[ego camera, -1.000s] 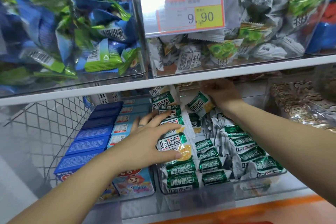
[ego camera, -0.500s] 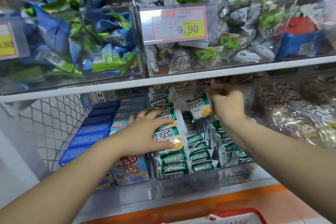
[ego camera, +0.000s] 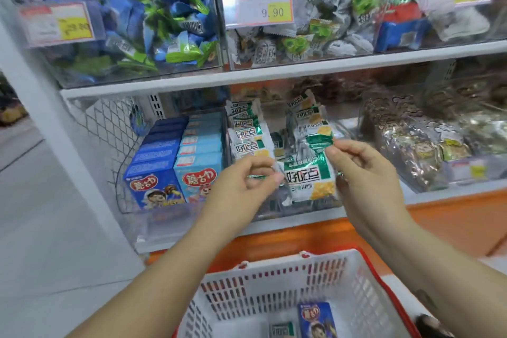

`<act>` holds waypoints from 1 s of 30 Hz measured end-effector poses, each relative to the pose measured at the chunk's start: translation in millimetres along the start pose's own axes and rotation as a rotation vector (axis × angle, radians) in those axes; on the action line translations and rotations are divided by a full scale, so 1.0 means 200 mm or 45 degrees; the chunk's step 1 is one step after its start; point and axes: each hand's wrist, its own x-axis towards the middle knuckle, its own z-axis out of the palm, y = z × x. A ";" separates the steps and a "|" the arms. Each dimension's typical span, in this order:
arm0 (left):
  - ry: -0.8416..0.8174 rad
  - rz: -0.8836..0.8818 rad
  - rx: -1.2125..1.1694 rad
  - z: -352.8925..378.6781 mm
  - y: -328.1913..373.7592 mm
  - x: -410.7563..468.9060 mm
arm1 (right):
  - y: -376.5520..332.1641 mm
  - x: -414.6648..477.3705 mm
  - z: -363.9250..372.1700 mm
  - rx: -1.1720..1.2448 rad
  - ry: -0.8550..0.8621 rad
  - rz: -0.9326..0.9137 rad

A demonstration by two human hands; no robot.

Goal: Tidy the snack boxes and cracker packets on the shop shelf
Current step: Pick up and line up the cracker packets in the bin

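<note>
A green and white cracker packet hangs in front of the lower shelf. My left hand pinches its left edge and my right hand pinches its upper right corner. Behind it, more of the same cracker packets stand in rows inside a clear bin. To the left, blue snack boxes stand in two rows on the same shelf.
A red and white basket sits below my arms and holds a blue snack box and a small packet. The upper shelf carries clear bins of wrapped sweets with price tags. Bagged snacks fill the lower right.
Both hands have come out of the bin and towards me, and together they now hold one cracker packet. The view has pulled back, so the basket shows.
</note>
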 end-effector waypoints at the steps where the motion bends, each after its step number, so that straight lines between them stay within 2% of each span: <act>1: -0.006 -0.022 -0.064 0.01 -0.01 -0.02 | 0.01 -0.03 -0.01 0.030 -0.013 0.010; 4: -0.018 -0.053 -0.162 0.03 -0.02 -0.05 | 0.04 -0.07 -0.03 0.106 -0.068 0.065; 6: 0.046 -0.036 -0.190 0.05 -0.03 -0.07 | 0.06 -0.07 -0.06 0.133 -0.144 0.115; 9: 0.160 0.043 -0.216 0.03 -0.05 -0.10 | 0.08 -0.07 -0.13 -0.055 -0.273 0.160; 12: 0.169 0.131 -0.146 0.02 -0.06 -0.12 | 0.07 -0.08 -0.17 -0.403 -0.329 0.039; 17: 0.193 0.321 -0.085 0.02 -0.07 -0.13 | 0.04 -0.09 -0.16 -0.465 -0.440 -0.137; 22: 0.238 0.465 0.004 0.01 -0.08 -0.14 | 0.06 -0.08 -0.17 -0.557 -0.413 -0.220; 24: 0.225 0.350 -0.072 0.03 -0.07 -0.14 | 0.07 -0.09 -0.16 -0.573 -0.400 -0.214; 26: 0.166 0.108 -0.190 0.05 -0.06 -0.14 | 0.09 -0.10 -0.15 -0.573 -0.371 -0.185; 30: -0.151 -0.393 -0.668 0.08 -0.07 -0.14 | 0.12 -0.09 -0.15 -0.501 -0.300 -0.019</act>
